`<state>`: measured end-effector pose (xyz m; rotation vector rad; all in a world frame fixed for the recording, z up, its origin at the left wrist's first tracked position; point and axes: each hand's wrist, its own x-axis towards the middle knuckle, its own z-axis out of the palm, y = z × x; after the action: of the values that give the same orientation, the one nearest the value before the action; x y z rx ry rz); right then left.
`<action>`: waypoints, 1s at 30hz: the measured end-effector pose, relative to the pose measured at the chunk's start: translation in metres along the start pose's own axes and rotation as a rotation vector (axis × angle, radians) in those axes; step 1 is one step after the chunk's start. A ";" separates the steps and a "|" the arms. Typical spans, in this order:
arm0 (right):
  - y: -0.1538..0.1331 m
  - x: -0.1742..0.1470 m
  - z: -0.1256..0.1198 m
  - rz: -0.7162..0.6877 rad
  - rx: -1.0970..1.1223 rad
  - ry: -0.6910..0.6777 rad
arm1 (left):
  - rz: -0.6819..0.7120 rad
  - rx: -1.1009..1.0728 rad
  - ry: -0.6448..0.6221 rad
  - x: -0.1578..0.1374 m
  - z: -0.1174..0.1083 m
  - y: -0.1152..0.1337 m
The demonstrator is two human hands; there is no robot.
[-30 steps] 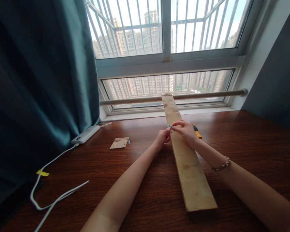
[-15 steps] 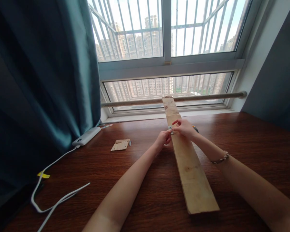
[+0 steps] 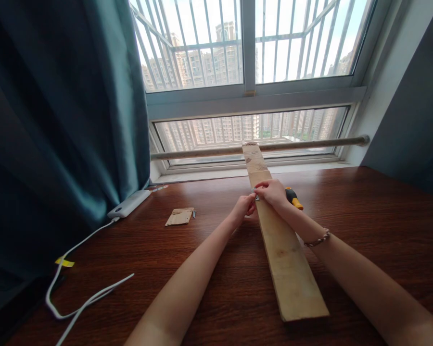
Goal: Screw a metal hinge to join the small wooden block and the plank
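Observation:
A long pale wooden plank lies lengthwise on the dark brown table. At its left edge, about midway along, sits a small silver metal bracket, mostly covered by my fingers. My left hand is closed beside the plank, its thumb and forefinger pinching the bracket. Over the plank, my right hand has its fingertips pressed together at the bracket; whatever they hold is too small to make out. Just right of that hand lies a tool with a black and yellow handle, partly hidden by my wrist.
On the left side of the table lie a small wood piece and small screws. A white power bank with a white cable rests by the blue curtain. A rail crosses the window, close to the plank's far end.
My right hand has shifted slightly down, with its fingers now closed together at the bracket. The right forearm has moved left, showing more of the black and yellow handle. My left hand stays put.

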<state>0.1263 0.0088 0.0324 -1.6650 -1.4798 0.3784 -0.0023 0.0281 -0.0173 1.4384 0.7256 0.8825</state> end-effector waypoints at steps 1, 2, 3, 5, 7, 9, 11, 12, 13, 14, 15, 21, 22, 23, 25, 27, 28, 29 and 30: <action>0.000 0.000 0.000 0.006 -0.011 0.009 | 0.002 -0.003 -0.001 0.000 0.000 0.001; -0.001 -0.001 0.001 0.012 -0.016 0.017 | 0.004 -0.005 -0.001 -0.001 0.001 0.001; -0.001 -0.001 0.001 0.015 -0.017 0.025 | 0.007 -0.008 -0.001 -0.001 0.001 0.001; -0.001 -0.002 0.001 0.017 -0.015 0.033 | 0.008 -0.011 0.004 -0.001 0.002 0.001; -0.002 -0.002 0.001 0.014 -0.015 0.040 | 0.007 -0.012 0.009 -0.001 0.002 0.001; -0.002 -0.004 0.001 0.009 -0.019 0.050 | 0.005 -0.011 0.012 0.000 0.001 0.000; -0.002 -0.005 0.001 0.003 -0.015 0.066 | 0.003 -0.013 0.012 0.001 0.001 -0.001; -0.002 -0.005 0.001 -0.002 -0.008 0.073 | 0.002 -0.015 0.012 0.001 0.001 -0.001; -0.002 -0.005 0.002 -0.007 0.008 0.078 | 0.002 -0.015 0.011 0.001 0.000 -0.002; -0.002 -0.005 0.002 -0.011 0.034 0.080 | 0.002 -0.014 0.009 0.002 0.000 -0.002; -0.001 -0.004 0.003 -0.017 0.073 0.085 | 0.000 -0.011 0.009 0.002 0.000 -0.003; 0.003 0.004 0.007 -0.040 0.403 0.185 | -0.027 -0.007 0.017 0.001 0.001 -0.004; 0.003 0.005 0.008 -0.034 0.442 0.206 | -0.025 -0.005 0.015 0.001 0.001 -0.003; 0.004 0.005 0.008 -0.028 0.470 0.224 | -0.026 -0.002 0.010 0.000 0.001 -0.002; 0.005 0.004 0.008 -0.023 0.502 0.250 | -0.036 0.000 -0.009 0.000 -0.001 -0.001; 0.006 0.003 0.008 -0.023 0.511 0.263 | -0.061 -0.030 -0.032 0.000 -0.004 0.001; 0.006 0.002 0.008 -0.026 0.511 0.265 | -0.077 -0.062 -0.040 0.000 -0.007 0.002; 0.006 0.001 0.008 -0.029 0.509 0.265 | -0.092 -0.100 -0.045 0.000 -0.010 0.003; 0.006 0.001 0.007 -0.031 0.505 0.265 | -0.102 -0.137 -0.049 0.000 -0.013 0.004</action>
<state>0.1251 0.0126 0.0239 -1.2327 -1.0996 0.4512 -0.0135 0.0347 -0.0141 1.2861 0.6830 0.8001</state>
